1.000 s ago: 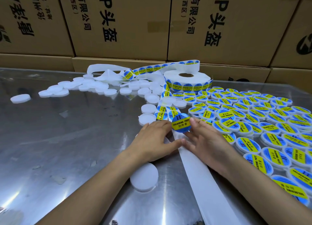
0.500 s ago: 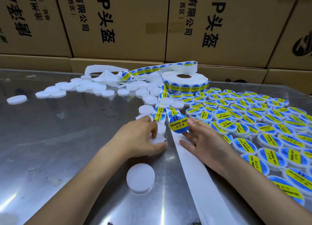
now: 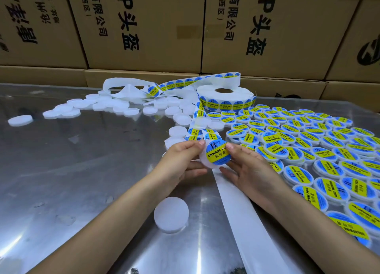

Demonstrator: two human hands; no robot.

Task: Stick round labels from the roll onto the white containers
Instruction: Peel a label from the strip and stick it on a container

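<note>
From the head camera, you have the work right between your hands, at 12 o'clock and near the middle of the frame. Your left hand (image 3: pixel 183 160) grips a white container (image 3: pixel 207 162) from its 9 o'clock side, fingers curled under it and thumb on top, tilting its face toward you. Your right hand (image 3: pixel 246 167) comes in from 3 o'clock with fingers fairly straight, the fingertip (image 3: pixel 229 146) holding the edge of a round label (image 3: pixel 217 153) against the container's face. The label sits toward the upper right of that face, with a crescent of bare white plastic showing at 7 o'clock, so I judge the centring is what your next press depends on. The label's yellow band runs roughly from 8 to 2 o'clock. Both hands are equally near; neither has to reach.

The label strip (image 3: pixel 197 119) trails away at 12 o'clock to the roll (image 3: pixel 225 98), and the spent backing paper (image 3: pixel 246 222) runs toward you at 5 o'clock, passing under your right wrist. Finished labelled containers (image 3: pixel 308 142) crowd the table (image 3: pixel 72 171) from 1 to 4 o'clock, close beside your right hand, so room to set down there is tight. Unlabelled containers (image 3: pixel 115 107) lie at 10 to 11 o'clock, and one spare container (image 3: pixel 171 214) sits at 7 o'clock near your left forearm. Cardboard boxes (image 3: pixel 144 27) wall off the far edge.
</note>
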